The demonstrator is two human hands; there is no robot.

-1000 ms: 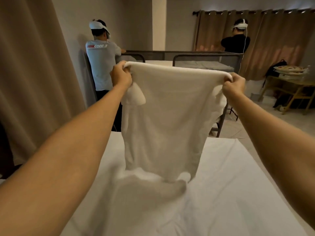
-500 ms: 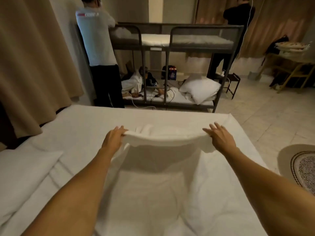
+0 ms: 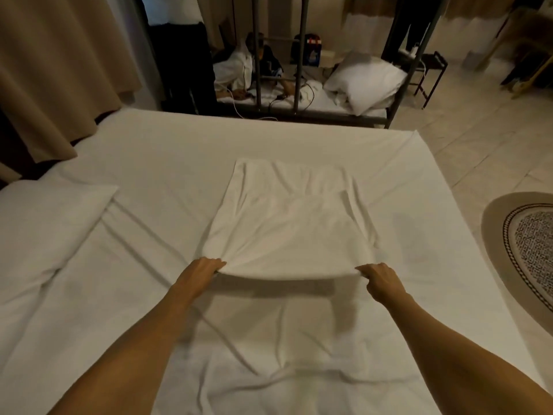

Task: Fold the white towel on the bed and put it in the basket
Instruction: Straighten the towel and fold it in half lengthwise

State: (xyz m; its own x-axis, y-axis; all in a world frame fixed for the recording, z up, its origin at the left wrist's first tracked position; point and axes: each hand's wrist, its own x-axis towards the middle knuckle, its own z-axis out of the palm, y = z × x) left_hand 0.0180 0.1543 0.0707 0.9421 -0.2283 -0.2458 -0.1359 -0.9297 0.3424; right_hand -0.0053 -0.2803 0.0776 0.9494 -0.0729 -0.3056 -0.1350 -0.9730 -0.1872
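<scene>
The white towel (image 3: 287, 223) lies mid-frame on the bed (image 3: 149, 163), long axis running up the frame away from both hands. The left hand (image 3: 203, 272) and right hand (image 3: 378, 278) each pinch a near corner; equally near.

The standing person (image 3: 176, 40) beyond the bed (image 3: 149, 151) is cut off above the waist.

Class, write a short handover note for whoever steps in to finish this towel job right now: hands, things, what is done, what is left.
Left hand pinches the near left corner of the white towel; right hand pinches the near right corner.
The towel lies spread on the bed, its near edge lifted a little off the sheet.
Done: towel laid out flat.
Left: fold it, then put it in the basket, which is not in view.
</scene>
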